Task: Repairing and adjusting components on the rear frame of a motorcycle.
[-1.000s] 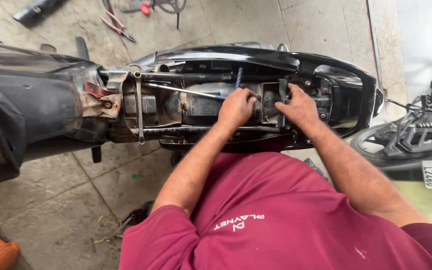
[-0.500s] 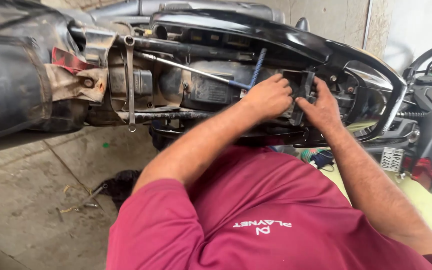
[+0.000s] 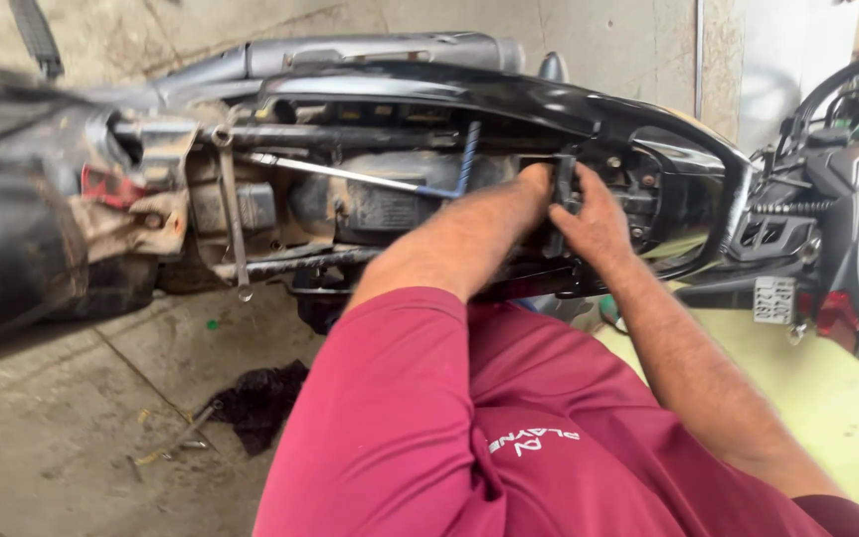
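Observation:
I lean over a black motorcycle (image 3: 509, 94) whose seat is off, so the frame and inner parts lie bare. My left hand (image 3: 537, 181) and my right hand (image 3: 597, 224) sit close together at a black box-like part (image 3: 562, 189) in the rear of the frame. Each hand grips one side of it, and my left forearm hides most of the left fingers. A long metal tool with a blue handle (image 3: 462, 164) lies across the frame just left of my hands.
A second motorcycle (image 3: 847, 199) stands close on the right, its tail light and plate facing me. On the concrete floor at lower left lie a black rag (image 3: 260, 398) and a small tool (image 3: 186, 433). A silver exhaust (image 3: 350, 55) runs along the far side.
The view has shifted and closed in on the frame. Both hands have stayed on the black part and drawn tighter together around it.

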